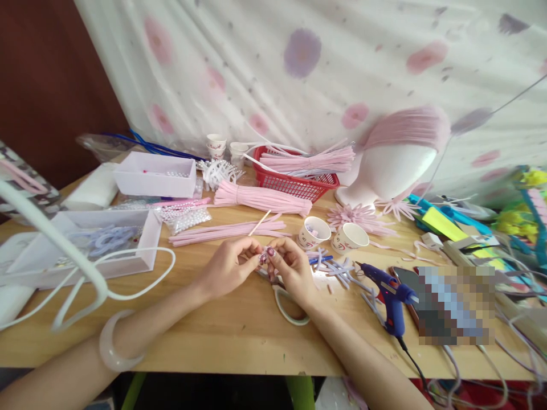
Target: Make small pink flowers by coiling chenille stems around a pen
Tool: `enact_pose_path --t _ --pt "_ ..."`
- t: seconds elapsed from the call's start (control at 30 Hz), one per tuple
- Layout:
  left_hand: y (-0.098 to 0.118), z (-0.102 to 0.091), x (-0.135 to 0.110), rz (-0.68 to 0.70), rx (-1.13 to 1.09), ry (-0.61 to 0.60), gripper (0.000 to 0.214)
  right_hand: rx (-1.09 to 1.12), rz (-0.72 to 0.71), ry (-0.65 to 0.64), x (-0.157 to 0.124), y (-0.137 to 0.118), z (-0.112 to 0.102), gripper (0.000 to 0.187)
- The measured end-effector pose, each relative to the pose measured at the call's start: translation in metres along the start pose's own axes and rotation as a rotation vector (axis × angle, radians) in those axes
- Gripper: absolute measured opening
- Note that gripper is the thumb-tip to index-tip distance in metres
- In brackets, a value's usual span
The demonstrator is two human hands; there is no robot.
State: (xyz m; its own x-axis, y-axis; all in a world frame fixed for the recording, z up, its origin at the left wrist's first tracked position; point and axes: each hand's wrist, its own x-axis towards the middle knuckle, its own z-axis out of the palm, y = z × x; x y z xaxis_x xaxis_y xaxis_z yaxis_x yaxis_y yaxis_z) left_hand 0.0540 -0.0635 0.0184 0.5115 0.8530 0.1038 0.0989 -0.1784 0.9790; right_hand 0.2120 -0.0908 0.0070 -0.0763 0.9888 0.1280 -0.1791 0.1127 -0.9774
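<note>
My left hand (pixel 233 263) and my right hand (pixel 292 270) meet over the middle of the table, thumbs and fingertips pinched together. Whatever sits between the fingertips is too small and covered to name. A thin pale stick (pixel 260 223) shows just beyond my left fingers; I cannot tell whether it is held. Beneath my right hand lies a pair of scissors (pixel 294 322), partly hidden, with a pale loop handle. Right of my hands are cut lilac pipe cleaner pieces (pixel 342 272) and a paper cup (pixel 314 234) with small pieces inside.
A blue glue gun (pixel 391 296) lies on the right beside a phone (pixel 410 285). Pink pipe cleaner bundles (pixel 262 197) and a red basket (pixel 294 185) stand behind. White boxes (pixel 154 239) are left, near a curved white cable (pixel 171 273). A foam head (pixel 395 171) stands at the back right.
</note>
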Motion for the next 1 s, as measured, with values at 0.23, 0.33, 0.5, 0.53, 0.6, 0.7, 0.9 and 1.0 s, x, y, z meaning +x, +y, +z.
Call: enact_pose_path --t 0.23,0.33,0.5,0.53,0.6,0.7,0.9,1.0 --pt "0.004 -0.018 0.008 -0.098 -0.243 -0.226 0.016 0.260 0.226 -0.135 0.006 -0.001 -0.007 0.029" --pt "0.003 -0.019 0.009 -0.062 -0.237 -0.184 0.018 0.252 0.213 -0.094 0.006 -0.002 -0.007 0.029" --pt "0.000 -0.006 0.004 0.021 -0.089 -0.107 0.026 0.150 0.164 -0.064 0.005 -0.003 -0.003 0.027" --pt "-0.001 -0.002 0.003 0.031 -0.060 -0.062 0.026 0.134 0.153 -0.060 0.004 -0.002 -0.001 0.028" --pt "-0.004 0.004 0.000 0.034 -0.048 0.008 0.025 0.110 0.129 -0.039 0.002 0.000 0.004 0.030" --pt "-0.007 0.012 -0.001 -0.009 -0.114 0.040 0.025 0.102 0.075 0.012 -0.003 0.005 0.010 0.027" --pt "-0.012 0.012 0.003 -0.180 -0.489 -0.031 0.027 0.105 0.033 -0.002 -0.007 0.007 0.009 0.028" --pt "-0.014 0.007 0.007 -0.202 -0.537 -0.093 0.028 0.100 0.045 0.007 -0.003 0.007 0.006 0.031"
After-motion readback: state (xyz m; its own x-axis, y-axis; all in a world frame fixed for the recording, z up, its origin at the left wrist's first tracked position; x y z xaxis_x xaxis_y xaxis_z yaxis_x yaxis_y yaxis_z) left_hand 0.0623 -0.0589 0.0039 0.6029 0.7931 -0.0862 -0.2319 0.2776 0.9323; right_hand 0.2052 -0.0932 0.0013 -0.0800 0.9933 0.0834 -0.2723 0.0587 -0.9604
